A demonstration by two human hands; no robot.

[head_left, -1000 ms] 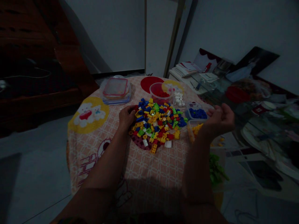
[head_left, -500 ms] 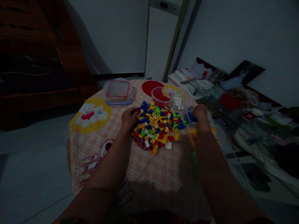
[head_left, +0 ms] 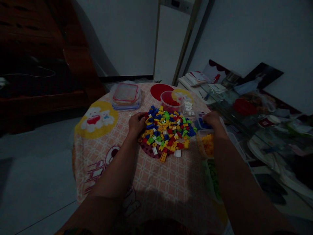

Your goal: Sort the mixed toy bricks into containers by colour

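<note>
Left hand (head_left: pixel 136 124) and right hand (head_left: pixel 212 118), apart, near mixed-colour building bricks (head_left: pixel 167 129).
Left beside these, right at blue bricks (head_left: pixel 202 123) (grips unclear).

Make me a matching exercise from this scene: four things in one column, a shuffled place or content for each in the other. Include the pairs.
Column one
1. Left hand
2. Right hand
3. Round tub
4. Yellow bricks

Column two
A. Contains red pieces
B. Between the blue bricks and the green bricks
C. At the left edge of the mixed brick pile
D. At the box of blue bricks

Pairs: 1-C, 2-D, 3-A, 4-B
</note>
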